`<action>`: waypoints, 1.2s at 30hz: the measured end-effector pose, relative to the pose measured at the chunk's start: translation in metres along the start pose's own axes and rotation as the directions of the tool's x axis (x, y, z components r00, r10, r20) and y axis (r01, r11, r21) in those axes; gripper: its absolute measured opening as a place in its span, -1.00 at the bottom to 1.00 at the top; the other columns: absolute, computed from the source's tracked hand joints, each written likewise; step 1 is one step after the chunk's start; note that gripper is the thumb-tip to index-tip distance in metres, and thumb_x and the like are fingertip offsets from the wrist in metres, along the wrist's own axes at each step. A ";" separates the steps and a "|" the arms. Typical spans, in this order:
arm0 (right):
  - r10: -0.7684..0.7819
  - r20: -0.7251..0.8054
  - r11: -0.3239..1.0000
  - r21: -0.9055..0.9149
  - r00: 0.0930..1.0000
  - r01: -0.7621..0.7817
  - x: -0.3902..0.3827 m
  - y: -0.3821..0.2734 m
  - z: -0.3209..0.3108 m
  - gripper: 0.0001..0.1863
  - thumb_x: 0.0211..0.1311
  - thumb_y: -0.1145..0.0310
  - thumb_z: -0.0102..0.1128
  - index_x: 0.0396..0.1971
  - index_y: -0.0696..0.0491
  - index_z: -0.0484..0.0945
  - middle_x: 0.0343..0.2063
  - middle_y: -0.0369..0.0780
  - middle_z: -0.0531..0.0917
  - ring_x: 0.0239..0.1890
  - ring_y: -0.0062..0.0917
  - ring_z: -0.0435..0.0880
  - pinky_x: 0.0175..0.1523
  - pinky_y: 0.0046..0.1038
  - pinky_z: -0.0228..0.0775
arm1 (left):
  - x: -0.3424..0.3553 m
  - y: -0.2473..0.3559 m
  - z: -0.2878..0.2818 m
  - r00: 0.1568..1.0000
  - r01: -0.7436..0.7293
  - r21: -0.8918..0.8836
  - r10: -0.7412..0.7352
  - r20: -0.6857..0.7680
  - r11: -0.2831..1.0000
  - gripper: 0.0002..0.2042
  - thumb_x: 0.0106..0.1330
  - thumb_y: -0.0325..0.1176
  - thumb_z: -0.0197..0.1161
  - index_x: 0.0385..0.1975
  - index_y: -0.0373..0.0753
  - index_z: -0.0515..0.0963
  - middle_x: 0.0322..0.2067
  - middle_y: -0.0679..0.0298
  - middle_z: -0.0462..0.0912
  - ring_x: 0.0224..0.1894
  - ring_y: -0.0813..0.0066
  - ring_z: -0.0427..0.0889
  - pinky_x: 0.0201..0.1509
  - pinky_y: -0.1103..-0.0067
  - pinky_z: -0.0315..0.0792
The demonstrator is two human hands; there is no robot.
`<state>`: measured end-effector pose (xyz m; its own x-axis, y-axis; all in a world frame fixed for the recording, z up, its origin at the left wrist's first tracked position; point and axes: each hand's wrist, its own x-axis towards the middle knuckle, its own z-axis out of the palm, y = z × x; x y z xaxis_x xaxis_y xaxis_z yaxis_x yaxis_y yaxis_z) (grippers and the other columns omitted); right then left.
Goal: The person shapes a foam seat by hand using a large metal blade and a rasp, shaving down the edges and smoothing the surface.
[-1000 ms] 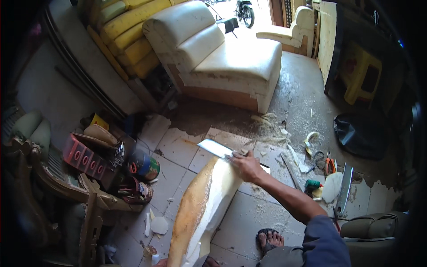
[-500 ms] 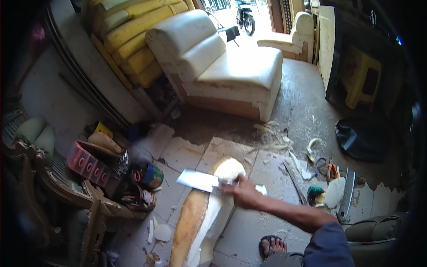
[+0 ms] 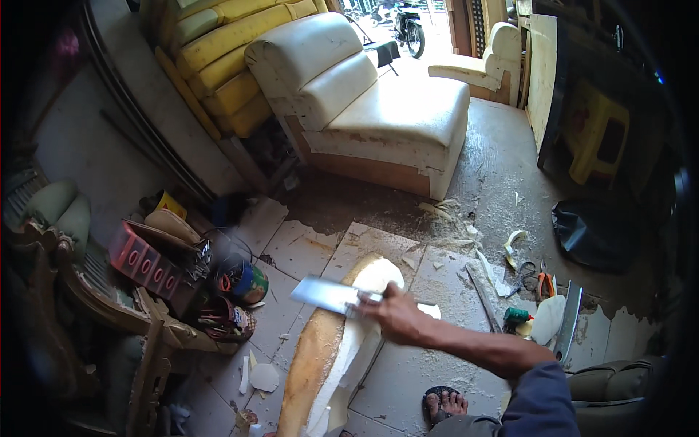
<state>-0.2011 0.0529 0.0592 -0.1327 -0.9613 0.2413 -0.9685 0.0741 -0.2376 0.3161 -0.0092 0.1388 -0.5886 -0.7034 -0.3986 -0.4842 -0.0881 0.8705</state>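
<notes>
My right hand [image 3: 397,315] is closed around a wide, flat, shiny blade [image 3: 325,294], whose broad end points left. A pale end piece [image 3: 431,311] shows on the other side of my fist. The blade lies across a long curved foam piece [image 3: 313,357] with a tan top and a white cut side. Beyond my knuckles the foam's rounded white end [image 3: 382,275] is visible. The near end of the foam runs toward the lower edge. I do not see my left hand.
A cream sofa section [image 3: 393,113] stands ahead. Left are a pink drawer box [image 3: 142,264], a can of tools [image 3: 251,284] and a carved wooden frame [image 3: 95,291]. Right lie orange-handled pliers [image 3: 545,285], a green bottle [image 3: 517,315] and a long metal strip [image 3: 570,320]. Foam crumbs litter the tiles.
My right hand and the blade stay at nearly the same spot on the foam, with slight motion. The whole view has shifted a little.
</notes>
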 end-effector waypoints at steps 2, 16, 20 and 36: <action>0.140 0.108 0.979 0.134 0.984 -0.154 0.001 0.009 0.005 -0.50 0.29 0.37 0.14 0.23 -0.34 0.55 -0.02 -0.24 0.68 0.05 -0.19 0.58 0.16 -0.18 0.46 | -0.001 0.003 0.000 0.999 0.034 0.025 -0.034 0.028 0.999 -0.56 0.31 -0.26 0.31 0.08 -0.45 0.60 0.01 0.11 0.67 0.08 0.31 0.57 0.20 0.45 0.40; 0.201 0.163 0.975 0.057 0.966 -0.213 0.021 0.013 0.005 -0.56 0.51 0.24 -0.13 0.31 -0.39 0.47 0.25 -0.37 0.55 0.21 -0.05 0.40 0.23 0.37 0.31 | 0.002 0.004 0.004 0.994 -0.109 0.089 0.107 0.029 0.990 -0.54 0.33 -0.26 0.32 0.11 -0.48 0.58 0.00 0.08 0.68 0.06 0.28 0.59 0.20 0.44 0.41; 0.421 0.272 0.902 -0.028 0.865 -0.430 0.028 0.017 0.009 -0.53 0.51 0.33 -0.14 0.31 -0.42 0.45 0.05 -0.35 0.69 0.26 -0.12 0.38 0.19 0.34 0.35 | 0.001 0.004 0.004 0.999 0.051 0.024 -0.051 0.011 0.998 -0.55 0.33 -0.27 0.31 0.11 -0.47 0.58 0.00 0.09 0.68 0.06 0.30 0.59 0.20 0.43 0.42; 0.490 0.265 0.867 -0.042 0.831 -0.497 0.031 0.016 -0.028 -0.50 0.38 0.40 0.04 0.28 -0.30 0.51 -0.03 -0.24 0.71 0.11 -0.22 0.54 0.28 0.06 0.43 | 0.005 -0.038 -0.009 0.999 0.029 0.119 -0.030 0.010 0.992 -0.48 0.32 -0.22 0.31 0.17 -0.47 0.54 0.02 0.06 0.68 0.09 0.31 0.58 0.25 0.46 0.39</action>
<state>-0.2265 0.0318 0.0888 -0.5286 -0.8326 -0.1655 -0.7820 0.5535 -0.2865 0.3370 -0.0155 0.1063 -0.5799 -0.6935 -0.4275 -0.5746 -0.0238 0.8181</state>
